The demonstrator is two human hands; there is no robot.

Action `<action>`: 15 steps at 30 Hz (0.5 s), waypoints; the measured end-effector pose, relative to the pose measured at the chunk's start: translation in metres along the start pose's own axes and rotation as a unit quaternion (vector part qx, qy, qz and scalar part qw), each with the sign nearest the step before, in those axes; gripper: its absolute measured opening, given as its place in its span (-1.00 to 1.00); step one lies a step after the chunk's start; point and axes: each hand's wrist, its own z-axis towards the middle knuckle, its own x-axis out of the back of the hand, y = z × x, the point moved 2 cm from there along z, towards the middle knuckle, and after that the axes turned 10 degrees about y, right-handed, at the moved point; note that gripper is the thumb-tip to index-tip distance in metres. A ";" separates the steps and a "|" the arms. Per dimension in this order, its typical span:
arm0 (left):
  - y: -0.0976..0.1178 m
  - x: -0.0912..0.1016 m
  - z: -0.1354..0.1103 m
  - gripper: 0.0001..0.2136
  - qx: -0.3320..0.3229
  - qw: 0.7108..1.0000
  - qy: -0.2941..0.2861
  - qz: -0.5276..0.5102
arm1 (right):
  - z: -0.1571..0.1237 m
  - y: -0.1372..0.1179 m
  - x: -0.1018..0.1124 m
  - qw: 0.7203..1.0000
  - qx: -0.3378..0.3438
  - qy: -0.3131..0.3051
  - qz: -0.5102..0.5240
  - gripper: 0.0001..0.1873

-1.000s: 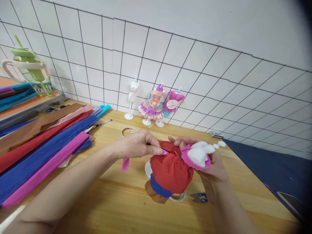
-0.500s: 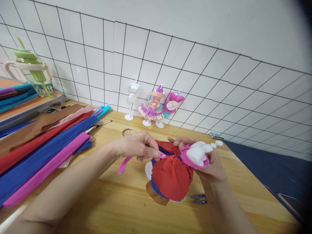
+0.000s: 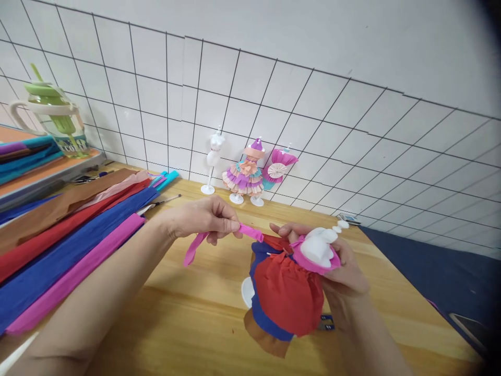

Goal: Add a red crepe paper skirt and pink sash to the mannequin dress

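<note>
My left hand (image 3: 213, 219) pinches a pink crepe paper strip (image 3: 251, 233). One end hangs loose below my fingers; the other runs to the waist of a small white dress form (image 3: 318, 246). That form lies tilted in my right hand (image 3: 348, 263), whose fingers wrap behind its upper body. It wears a pink paper top (image 3: 300, 256) and a gathered red paper skirt (image 3: 289, 292), with blue paper (image 3: 270, 324) and brown paper (image 3: 270, 339) layers showing underneath. Its round white base (image 3: 247, 292) shows at the skirt's left. Scissors (image 3: 327, 322) lie partly hidden behind the skirt.
Crepe paper rolls and sheets (image 3: 78, 266) cover the left of the table. Against the grid wall stand a bare dress form (image 3: 213, 156) and two dressed forms (image 3: 245, 175). A green-lidded bottle (image 3: 55, 117) stands at far left. A phone (image 3: 467, 329) lies at lower right.
My left hand has moved left and up, drawing the pink strip out straight from the waist. The dress form has shifted slightly right and down, covering more of the scissors.
</note>
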 end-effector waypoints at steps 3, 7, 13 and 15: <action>-0.007 0.007 0.003 -0.74 0.016 1.000 0.014 0.019 | 0.001 -0.002 0.003 1.000 0.015 -0.007 -0.011 -0.53; -0.028 0.018 0.006 -0.77 0.034 0.962 0.071 0.263 | 0.000 -0.006 0.003 0.999 0.014 0.000 -0.032 -0.55; -0.073 0.006 -0.023 -0.74 0.054 0.856 0.162 0.489 | -0.004 -0.008 0.001 0.999 0.050 -0.011 -0.008 -0.56; -0.085 -0.003 -0.035 -0.71 0.055 0.856 0.134 0.496 | -0.004 -0.008 -0.001 0.998 0.057 -0.019 0.012 -0.57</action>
